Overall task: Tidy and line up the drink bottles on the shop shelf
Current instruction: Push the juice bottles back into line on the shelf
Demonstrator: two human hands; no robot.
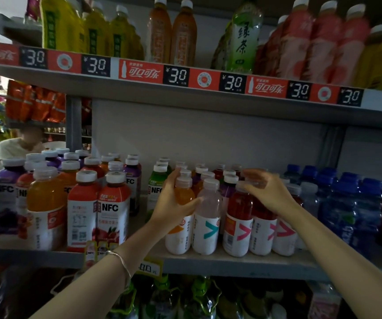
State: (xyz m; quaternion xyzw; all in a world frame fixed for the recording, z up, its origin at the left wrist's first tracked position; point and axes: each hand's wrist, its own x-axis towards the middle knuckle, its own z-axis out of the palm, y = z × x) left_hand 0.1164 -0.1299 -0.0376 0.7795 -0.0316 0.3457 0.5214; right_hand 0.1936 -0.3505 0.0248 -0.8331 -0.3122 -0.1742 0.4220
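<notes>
On the middle shelf (231, 261) stands a front row of white-labelled drink bottles. My left hand (173, 203) grips the orange drink bottle (180, 236) at the row's left end, thumb across its front. Beside it stands a clear bottle (207, 217) with a teal arrow label. My right hand (268, 192) hovers with fingers curved over the red drink bottles (239, 217) to the right; its fingertips are at their caps, and contact is unclear. More bottles of the same kind stand in rows behind.
NFC juice bottles (111, 210) crowd the shelf's left part. Blue water bottles (351, 203) fill the right. The upper shelf (185, 93) holds tea and juice bottles behind 3.0 price tags. More drinks sit on the shelf below. A person (19, 146) is at the far left.
</notes>
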